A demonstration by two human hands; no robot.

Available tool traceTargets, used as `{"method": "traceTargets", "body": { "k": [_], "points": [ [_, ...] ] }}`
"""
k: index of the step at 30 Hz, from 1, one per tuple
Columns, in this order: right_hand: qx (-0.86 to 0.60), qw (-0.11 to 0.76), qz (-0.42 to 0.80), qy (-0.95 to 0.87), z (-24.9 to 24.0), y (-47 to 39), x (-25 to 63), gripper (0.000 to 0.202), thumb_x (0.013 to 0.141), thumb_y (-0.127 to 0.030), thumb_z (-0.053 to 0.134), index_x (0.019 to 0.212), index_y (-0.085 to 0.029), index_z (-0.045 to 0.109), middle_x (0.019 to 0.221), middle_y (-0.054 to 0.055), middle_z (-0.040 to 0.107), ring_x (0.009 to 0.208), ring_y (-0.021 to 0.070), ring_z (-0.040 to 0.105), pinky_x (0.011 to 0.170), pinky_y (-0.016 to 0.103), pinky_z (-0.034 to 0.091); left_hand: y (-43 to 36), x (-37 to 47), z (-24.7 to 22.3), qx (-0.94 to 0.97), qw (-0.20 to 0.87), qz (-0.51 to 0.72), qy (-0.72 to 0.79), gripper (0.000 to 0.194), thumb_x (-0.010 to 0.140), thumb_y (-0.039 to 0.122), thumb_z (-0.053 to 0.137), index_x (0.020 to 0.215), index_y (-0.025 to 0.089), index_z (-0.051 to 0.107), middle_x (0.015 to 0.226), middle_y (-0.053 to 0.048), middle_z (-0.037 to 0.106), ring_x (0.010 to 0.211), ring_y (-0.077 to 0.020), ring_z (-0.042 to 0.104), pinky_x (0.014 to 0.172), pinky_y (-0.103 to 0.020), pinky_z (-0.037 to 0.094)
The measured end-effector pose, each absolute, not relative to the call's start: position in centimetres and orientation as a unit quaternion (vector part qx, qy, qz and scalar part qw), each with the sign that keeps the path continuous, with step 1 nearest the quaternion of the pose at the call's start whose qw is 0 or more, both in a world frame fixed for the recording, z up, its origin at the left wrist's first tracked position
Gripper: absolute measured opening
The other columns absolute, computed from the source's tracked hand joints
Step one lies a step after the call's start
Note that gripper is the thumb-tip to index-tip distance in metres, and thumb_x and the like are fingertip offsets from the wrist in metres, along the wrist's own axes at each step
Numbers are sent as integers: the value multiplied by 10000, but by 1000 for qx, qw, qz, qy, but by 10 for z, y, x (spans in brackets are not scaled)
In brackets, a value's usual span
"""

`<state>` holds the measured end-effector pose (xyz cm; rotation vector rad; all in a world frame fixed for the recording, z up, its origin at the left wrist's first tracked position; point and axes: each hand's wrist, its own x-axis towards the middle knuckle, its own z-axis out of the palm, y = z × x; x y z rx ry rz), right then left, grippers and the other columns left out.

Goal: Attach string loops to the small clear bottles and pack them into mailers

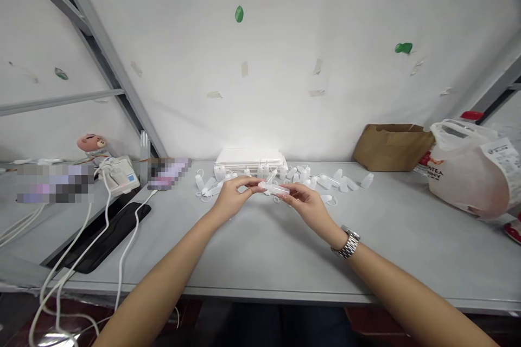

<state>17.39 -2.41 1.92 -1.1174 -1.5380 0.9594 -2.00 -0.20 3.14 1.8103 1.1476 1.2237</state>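
Between my two hands a small translucent white plastic bottle (277, 189) is held roughly level above the grey table. The fingertips of my left hand (233, 196) pinch its left end. My right hand (312, 207), with a metal watch at the wrist, grips the right end. Just beyond lie several similar loose bottles (349, 182), some with thin white loops on them. A white stack of flat pieces (249, 158) stands behind them against the wall. Fingers partly cover the held bottle, so its ends are hard to make out.
A brown paper bag (393, 147) and a white plastic carrier bag (468, 173) stand at the right. To the left are a phone (169, 173) with a cable, a white power strip (119, 176), a black pouch (109, 236) and trailing white cables.
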Motion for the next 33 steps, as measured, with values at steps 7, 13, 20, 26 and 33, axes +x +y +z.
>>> {"method": "traceTargets", "body": {
  "k": [7,13,20,26,33],
  "points": [
    [-451,479,324,-680,16,-23,174,232,740,-380,614,911,-230,656,795,25,586,707,156,526,678,310,443,-3,-20,32,710,326,441,441,199,707,350,616,858,254,702,923,-20,689,905,-210,589,802,-304,433],
    [-446,465,260,-719,15,-23,175,224,760,-370,604,924,-221,642,735,19,562,672,148,521,656,294,459,-2,-19,31,678,408,439,425,211,695,329,638,861,210,686,831,-20,706,829,-189,630,784,-295,466],
    [-395,453,166,-782,14,-23,179,216,812,-331,557,988,-222,618,739,32,559,724,166,534,674,303,456,2,-21,29,695,440,392,413,183,717,340,612,707,159,637,668,-22,676,706,-164,622,720,-292,460],
    [-385,443,153,-795,10,-24,179,214,825,-330,540,998,-221,604,744,31,571,726,164,539,669,299,450,2,-21,29,730,429,338,411,275,791,375,507,643,159,592,605,-8,633,657,-142,600,705,-270,438],
    [-441,408,329,-729,16,-24,177,376,861,-475,394,726,-178,581,579,-1,524,554,125,489,553,255,398,-2,-21,28,778,347,336,402,270,816,329,465,636,178,600,619,9,604,649,-126,564,646,-226,422]
  ]
}}
